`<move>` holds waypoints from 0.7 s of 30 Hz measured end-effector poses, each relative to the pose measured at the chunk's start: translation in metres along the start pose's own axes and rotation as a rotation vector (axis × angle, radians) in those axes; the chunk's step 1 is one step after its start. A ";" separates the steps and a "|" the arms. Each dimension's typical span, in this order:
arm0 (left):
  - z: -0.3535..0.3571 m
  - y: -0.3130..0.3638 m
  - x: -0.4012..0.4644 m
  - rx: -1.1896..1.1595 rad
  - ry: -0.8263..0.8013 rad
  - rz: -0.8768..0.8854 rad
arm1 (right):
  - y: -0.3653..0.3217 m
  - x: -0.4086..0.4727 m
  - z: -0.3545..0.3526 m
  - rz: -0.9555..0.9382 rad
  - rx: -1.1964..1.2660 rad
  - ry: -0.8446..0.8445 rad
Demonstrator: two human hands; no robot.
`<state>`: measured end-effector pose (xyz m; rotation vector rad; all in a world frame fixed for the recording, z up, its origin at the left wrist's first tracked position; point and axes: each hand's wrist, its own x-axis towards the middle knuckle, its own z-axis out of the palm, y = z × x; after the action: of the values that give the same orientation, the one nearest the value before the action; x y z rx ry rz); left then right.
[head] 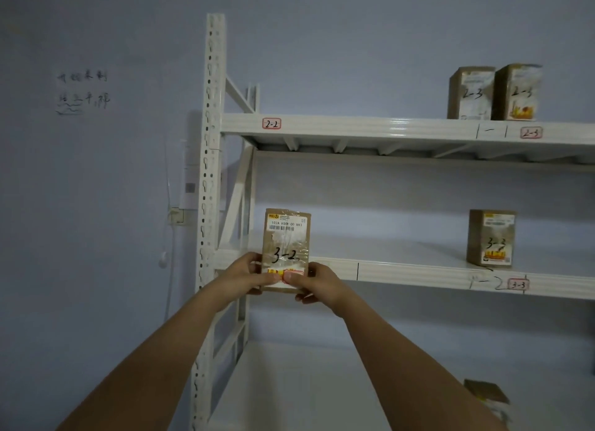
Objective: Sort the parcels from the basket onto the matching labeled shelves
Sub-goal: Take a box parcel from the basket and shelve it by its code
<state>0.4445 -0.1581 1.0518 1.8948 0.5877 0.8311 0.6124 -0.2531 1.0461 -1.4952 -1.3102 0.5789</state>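
Gripping upright parcel "3-2" (286, 247) at middle shelf (402, 269) edge, both hands (283, 279).

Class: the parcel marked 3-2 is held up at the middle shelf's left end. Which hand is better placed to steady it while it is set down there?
Probably left. Both hands grip the parcel at its bottom; the left hand is on the outer side by the upright post, the right hand towards open shelf.
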 end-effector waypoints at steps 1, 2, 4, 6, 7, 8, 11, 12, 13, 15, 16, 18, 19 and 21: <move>-0.001 0.003 0.003 -0.004 0.010 0.012 | -0.004 0.004 -0.001 -0.016 -0.025 0.009; -0.004 0.007 0.007 -0.006 0.017 0.025 | -0.008 0.009 -0.003 -0.034 -0.041 0.015; -0.012 0.016 0.019 -0.015 0.023 0.057 | -0.019 0.024 -0.006 -0.072 -0.070 0.029; -0.023 0.025 0.038 -0.041 0.039 0.095 | -0.031 0.042 -0.008 -0.103 -0.080 0.045; -0.029 0.028 0.049 -0.047 0.049 0.113 | -0.037 0.053 -0.009 -0.118 -0.068 0.054; -0.034 0.030 0.060 -0.039 0.058 0.127 | -0.040 0.064 -0.010 -0.134 -0.053 0.062; -0.051 0.024 0.099 0.047 0.043 0.147 | -0.038 0.101 -0.008 -0.151 -0.030 0.091; -0.055 0.019 0.111 0.075 0.023 0.150 | -0.034 0.112 -0.007 -0.143 -0.033 0.102; -0.060 0.012 0.122 0.099 0.004 0.149 | -0.030 0.123 -0.005 -0.133 -0.049 0.109; -0.067 -0.002 0.142 0.113 -0.033 0.142 | -0.019 0.144 0.001 -0.105 -0.096 0.118; -0.070 -0.010 0.152 0.106 -0.050 0.136 | -0.014 0.154 0.004 -0.087 -0.117 0.123; -0.075 -0.026 0.170 0.089 -0.080 0.123 | -0.002 0.172 0.011 -0.036 -0.161 0.132; -0.077 -0.035 0.176 0.088 -0.098 0.116 | 0.004 0.180 0.014 -0.005 -0.204 0.135; -0.080 -0.052 0.187 0.092 -0.122 0.094 | 0.016 0.195 0.022 0.048 -0.355 0.159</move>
<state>0.5036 0.0400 1.0864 2.0539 0.4719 0.7529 0.6572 -0.0632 1.0740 -1.8260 -1.3011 0.2578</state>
